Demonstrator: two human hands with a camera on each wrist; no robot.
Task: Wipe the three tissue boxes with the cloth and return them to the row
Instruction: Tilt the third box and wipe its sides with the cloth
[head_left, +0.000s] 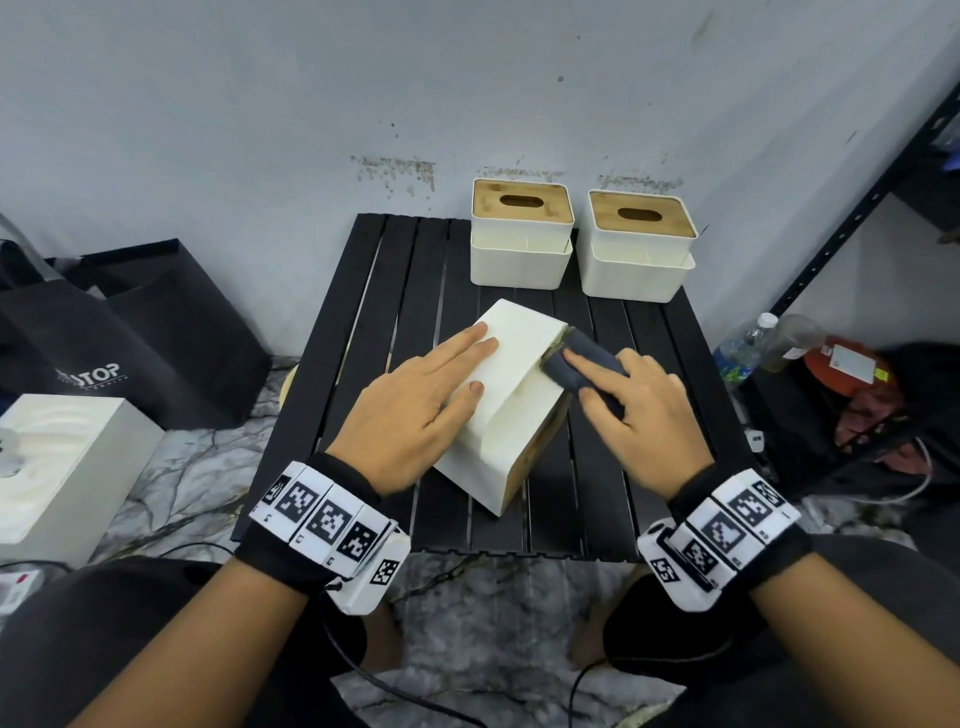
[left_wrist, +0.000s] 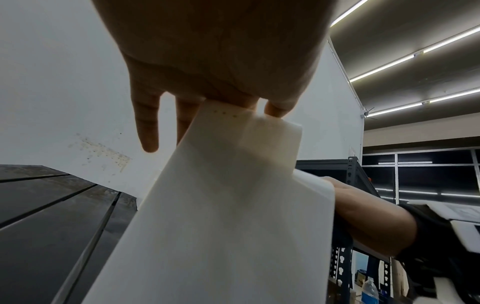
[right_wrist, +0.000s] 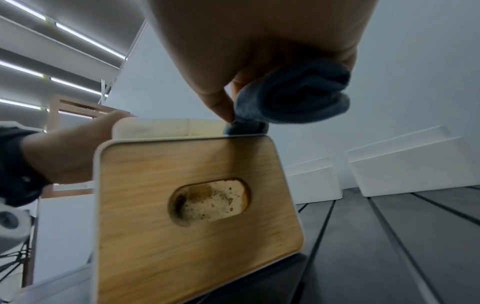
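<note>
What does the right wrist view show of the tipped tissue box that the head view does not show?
Only the right wrist view shows the tipped box's wooden lid face-on, with stains inside its oval opening. Only the head view shows the left hand resting flat with straight fingers on the box's white upper side, and the wooden lids of the two upright boxes at the back of the black table. Both show the right hand pressing the dark cloth against the box's top edge.

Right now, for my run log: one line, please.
left hand steadies tipped tissue box | right hand wipes with cloth | two boxes in row
</note>
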